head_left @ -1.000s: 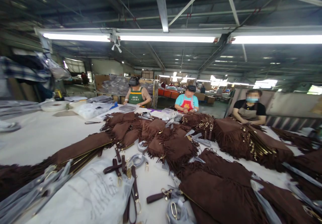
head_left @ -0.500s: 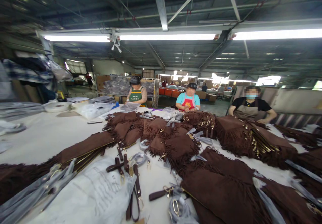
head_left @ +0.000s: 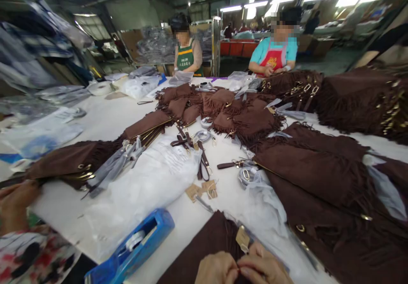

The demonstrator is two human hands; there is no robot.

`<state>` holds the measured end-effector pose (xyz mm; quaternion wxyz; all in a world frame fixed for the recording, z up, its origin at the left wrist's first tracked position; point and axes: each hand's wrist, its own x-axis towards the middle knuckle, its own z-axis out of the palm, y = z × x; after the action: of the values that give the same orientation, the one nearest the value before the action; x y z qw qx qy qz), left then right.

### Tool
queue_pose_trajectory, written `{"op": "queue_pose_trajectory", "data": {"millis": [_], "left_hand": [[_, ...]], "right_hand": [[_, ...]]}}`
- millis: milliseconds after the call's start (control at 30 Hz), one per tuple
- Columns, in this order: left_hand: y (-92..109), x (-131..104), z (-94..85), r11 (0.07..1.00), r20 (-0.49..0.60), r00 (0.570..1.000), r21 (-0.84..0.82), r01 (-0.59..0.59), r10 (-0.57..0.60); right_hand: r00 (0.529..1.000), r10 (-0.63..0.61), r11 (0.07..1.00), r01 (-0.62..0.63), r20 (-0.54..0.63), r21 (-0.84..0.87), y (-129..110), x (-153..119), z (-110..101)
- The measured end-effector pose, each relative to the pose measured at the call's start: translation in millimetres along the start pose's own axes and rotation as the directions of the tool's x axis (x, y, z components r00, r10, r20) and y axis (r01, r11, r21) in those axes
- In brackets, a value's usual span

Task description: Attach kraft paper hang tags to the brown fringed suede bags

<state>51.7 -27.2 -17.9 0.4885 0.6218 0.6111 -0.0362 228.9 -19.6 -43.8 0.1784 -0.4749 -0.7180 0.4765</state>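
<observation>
At the bottom edge, my left hand [head_left: 216, 268] and my right hand [head_left: 264, 268] meet with fingertips pinched together. What they pinch is too small to make out. They are over a dark brown fringed suede bag [head_left: 204, 238] lying on the table. A tan hang tag [head_left: 242, 238] rests on the bag just above my right hand. To the left of my hands is a blue tape dispenser [head_left: 140, 243]. Two more tan paper tags [head_left: 209, 189] lie beyond the bag.
Piled brown fringed bags [head_left: 306, 173] cover the right and middle. White plastic wrapping [head_left: 149, 182] and wrist straps [head_left: 204, 158] lie ahead. At left a nearby person's hand [head_left: 19, 203] touches stacked bags [head_left: 70, 160]. Two co-workers [head_left: 189, 56] are across the white table [head_left: 105, 109].
The view has tilted down and come nearer the table. Both my hands, the bag beneath them, the tape dispenser and the neighbour's hand have come into sight.
</observation>
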Motion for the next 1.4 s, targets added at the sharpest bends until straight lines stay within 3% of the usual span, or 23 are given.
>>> {"op": "queue_pose_trajectory", "data": {"millis": [67,167,267,300,367,500,667,767,867,967,1067,1200,1400], "left_hand": [[-6,2,0.9,1.0,-0.009,1.0,0.023,-0.019,0.019],[-17,17,-0.5,0.996,-0.219,0.974,0.077,-0.041,0.057],[-22,45,-4.8,0.989,-0.407,0.909,0.146,-0.033,0.09],[-21,56,-6.4,0.987,-0.417,0.905,0.158,-0.017,0.082],[-17,74,-9.3,0.985,-0.407,0.913,0.167,0.038,0.034],[-6,88,-17.7,0.957,-0.378,0.926,0.274,0.094,0.017],[0,80,-37.9,0.903,-0.252,0.944,0.419,-0.094,0.215],[-2,79,-44.8,0.947,-0.213,0.953,0.284,-0.151,0.216],[-4,80,-42.1,0.991,-0.179,0.979,0.104,-0.084,0.101],[-5,79,-33.5,0.999,-0.16,0.987,-0.039,-0.031,0.025],[-6,75,-23.7,0.971,-0.164,0.985,-0.241,0.006,-0.046],[-9,73,-13.8,0.925,-0.194,0.979,-0.379,-0.018,-0.06],[-8,70,-11.5,0.937,-0.17,0.983,-0.349,0.008,-0.071]], "right_hand": [[0.999,-0.014,1.0,0.013,-0.049,-0.017,7,-4,7],[0.961,0.016,1.0,-0.016,-0.275,0.005,17,-8,9],[0.829,0.042,0.999,-0.053,-0.557,-0.004,24,-8,-3],[0.789,0.034,0.998,-0.055,-0.614,-0.015,24,-7,-8],[0.754,0.005,0.998,-0.042,-0.657,-0.041,23,-4,-15],[0.786,0.003,1.0,-0.016,-0.618,-0.017,19,4,-10],[0.833,0.091,0.993,-0.034,-0.546,0.114,16,16,7],[0.841,0.152,0.976,-0.045,-0.519,0.213,10,24,14],[0.812,0.256,0.929,-0.056,-0.525,0.366,1,30,25],[0.81,0.42,0.781,-0.094,-0.409,0.617,-4,36,37],[0.837,0.484,0.646,-0.146,-0.254,0.75,-1,39,44],[0.824,0.488,0.699,-0.172,-0.287,0.694,9,42,42],[0.785,0.459,0.783,-0.135,-0.416,0.608,9,34,41]]}}
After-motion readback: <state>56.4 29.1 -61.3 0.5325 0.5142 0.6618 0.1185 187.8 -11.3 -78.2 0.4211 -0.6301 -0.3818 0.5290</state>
